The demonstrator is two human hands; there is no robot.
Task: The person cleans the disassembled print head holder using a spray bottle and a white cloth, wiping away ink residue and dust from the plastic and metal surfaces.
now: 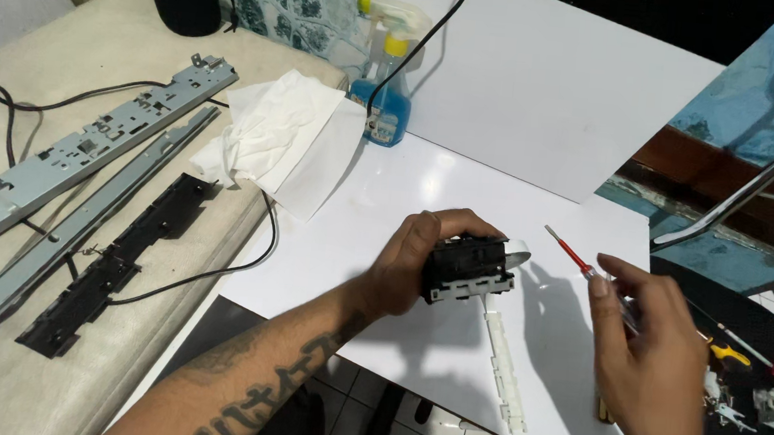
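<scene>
Head view: left hand [416, 257] grips a black plastic module [466, 268]; right hand [647, 358] holds a red-tipped screwdriver [577, 258].

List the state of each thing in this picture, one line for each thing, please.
left hand: closed around the black module
black module: held above the white board, white strip hanging down
right hand: holds the screwdriver
screwdriver: red shaft, tip up, apart from the module
spray bottle: upright
white cloth: crumpled
metal rails: lying flat
</scene>
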